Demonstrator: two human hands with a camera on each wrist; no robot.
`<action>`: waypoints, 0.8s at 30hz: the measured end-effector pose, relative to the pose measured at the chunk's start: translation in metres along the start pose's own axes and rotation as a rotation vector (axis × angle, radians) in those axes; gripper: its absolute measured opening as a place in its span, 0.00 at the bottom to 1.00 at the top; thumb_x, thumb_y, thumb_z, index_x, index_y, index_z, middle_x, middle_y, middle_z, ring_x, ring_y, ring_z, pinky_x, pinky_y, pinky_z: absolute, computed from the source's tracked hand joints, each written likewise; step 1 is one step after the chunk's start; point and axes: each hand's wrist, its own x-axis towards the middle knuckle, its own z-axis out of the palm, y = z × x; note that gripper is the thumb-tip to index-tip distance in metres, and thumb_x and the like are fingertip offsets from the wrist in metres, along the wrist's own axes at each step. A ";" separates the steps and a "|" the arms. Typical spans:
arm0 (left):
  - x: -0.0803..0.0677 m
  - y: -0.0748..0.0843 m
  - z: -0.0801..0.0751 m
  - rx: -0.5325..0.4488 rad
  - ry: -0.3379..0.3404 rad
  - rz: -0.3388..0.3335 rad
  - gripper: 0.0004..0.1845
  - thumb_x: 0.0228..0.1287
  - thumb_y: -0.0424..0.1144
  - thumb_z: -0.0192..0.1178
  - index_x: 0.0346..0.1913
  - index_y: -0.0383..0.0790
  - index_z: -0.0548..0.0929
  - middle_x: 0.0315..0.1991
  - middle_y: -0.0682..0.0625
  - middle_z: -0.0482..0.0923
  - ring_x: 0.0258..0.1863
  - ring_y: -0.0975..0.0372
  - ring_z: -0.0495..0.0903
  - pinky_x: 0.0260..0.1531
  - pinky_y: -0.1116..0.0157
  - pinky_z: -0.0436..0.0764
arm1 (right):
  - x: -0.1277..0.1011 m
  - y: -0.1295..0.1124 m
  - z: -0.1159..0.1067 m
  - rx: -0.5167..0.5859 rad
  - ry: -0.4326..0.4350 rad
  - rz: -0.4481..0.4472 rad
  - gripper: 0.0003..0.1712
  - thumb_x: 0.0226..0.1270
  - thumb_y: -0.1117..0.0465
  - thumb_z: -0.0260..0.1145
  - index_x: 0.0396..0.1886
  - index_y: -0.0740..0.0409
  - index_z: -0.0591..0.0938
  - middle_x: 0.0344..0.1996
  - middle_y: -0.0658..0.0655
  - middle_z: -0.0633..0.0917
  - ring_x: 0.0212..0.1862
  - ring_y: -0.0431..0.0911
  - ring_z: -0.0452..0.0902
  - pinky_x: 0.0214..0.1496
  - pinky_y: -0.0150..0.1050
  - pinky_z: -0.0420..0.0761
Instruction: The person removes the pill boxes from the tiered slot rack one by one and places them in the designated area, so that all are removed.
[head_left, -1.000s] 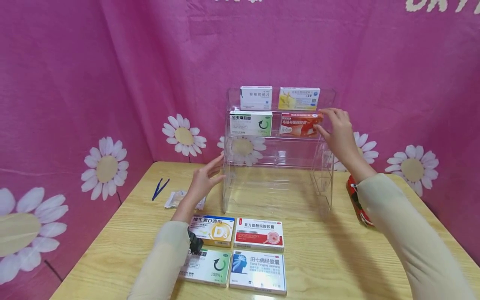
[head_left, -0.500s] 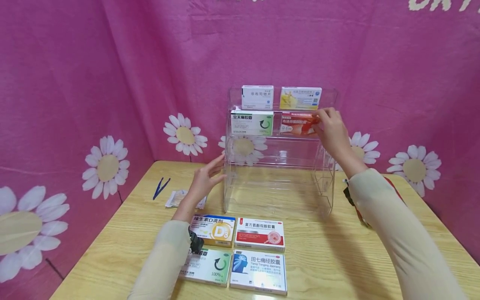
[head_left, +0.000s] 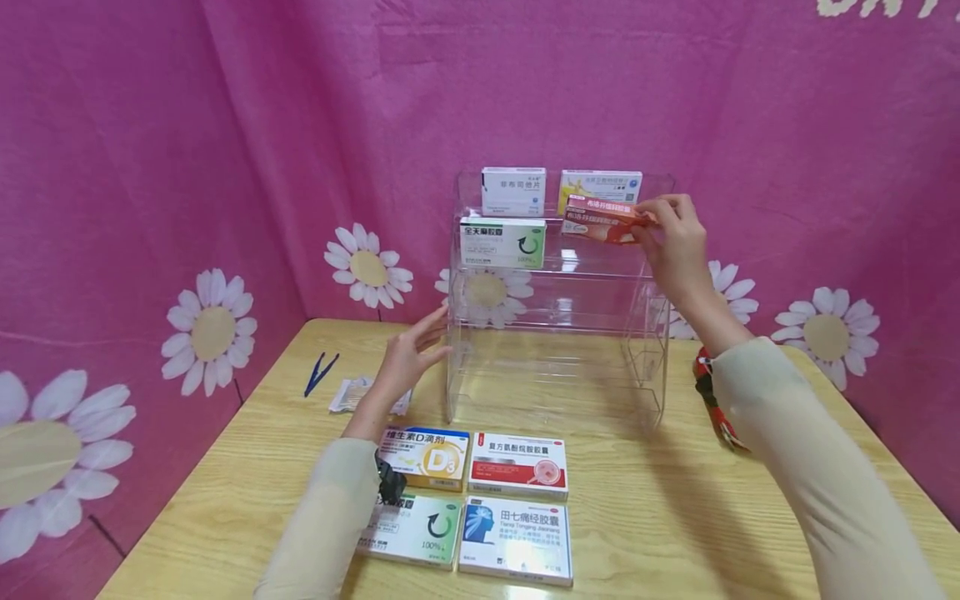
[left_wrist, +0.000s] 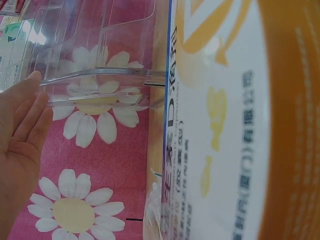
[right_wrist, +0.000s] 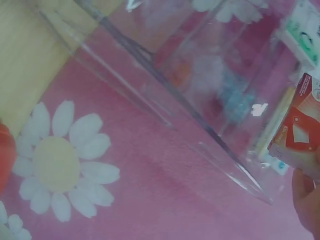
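Note:
My right hand (head_left: 678,250) pinches the right end of a red medicine box (head_left: 600,223), tilted and raised over the second tier of a clear acrylic stepped rack (head_left: 555,300). In the right wrist view the red box (right_wrist: 300,120) shows at the right edge with fingers below it. My left hand (head_left: 408,358) touches the rack's left side with fairly straight fingers; the left wrist view shows the fingertips at the clear edge. A white box (head_left: 513,193) and a yellow-white box (head_left: 598,185) stand on the top tier. Beside the red box, a green-white box (head_left: 501,243) stands on the second tier.
Before the rack lie a vitamin D box (head_left: 427,458), a red-white box (head_left: 517,465), a green-white box (head_left: 420,531) and a blue-white box (head_left: 515,540). Blue tweezers (head_left: 321,375) and a packet of swabs (head_left: 352,396) lie left, a red-black item (head_left: 716,408) right.
The red box has been lifted off the second tier and tilted, now overlapping the yellow-white box. My right hand has closed on its end and risen. My left hand stays put.

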 end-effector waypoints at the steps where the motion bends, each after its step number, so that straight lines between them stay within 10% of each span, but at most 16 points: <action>1: 0.000 0.000 0.000 0.001 0.000 -0.003 0.35 0.60 0.25 0.65 0.70 0.37 0.68 0.60 0.34 0.78 0.61 0.46 0.79 0.63 0.59 0.80 | -0.001 -0.002 -0.003 0.005 0.009 0.004 0.12 0.64 0.70 0.66 0.47 0.69 0.79 0.46 0.71 0.76 0.51 0.61 0.78 0.59 0.50 0.84; 8: 0.000 0.002 -0.001 0.016 0.003 -0.008 0.34 0.60 0.26 0.65 0.70 0.38 0.69 0.60 0.34 0.78 0.61 0.46 0.79 0.62 0.60 0.80 | -0.025 -0.017 -0.023 0.081 0.010 0.052 0.12 0.63 0.72 0.67 0.47 0.69 0.81 0.43 0.68 0.78 0.47 0.51 0.79 0.51 0.06 0.71; 15: 0.002 0.004 0.000 0.018 0.001 -0.002 0.35 0.59 0.25 0.65 0.70 0.38 0.68 0.60 0.34 0.78 0.61 0.46 0.79 0.62 0.58 0.80 | -0.074 -0.025 -0.040 0.154 -0.129 0.057 0.15 0.56 0.78 0.69 0.44 0.71 0.82 0.38 0.65 0.80 0.43 0.26 0.69 0.46 0.06 0.74; 24: 0.000 0.005 0.002 0.006 0.002 -0.017 0.35 0.59 0.25 0.65 0.71 0.38 0.68 0.61 0.34 0.77 0.61 0.45 0.78 0.63 0.57 0.80 | -0.139 -0.027 -0.056 0.142 -0.353 0.087 0.17 0.51 0.75 0.73 0.42 0.62 0.83 0.34 0.55 0.82 0.38 0.24 0.70 0.40 0.15 0.83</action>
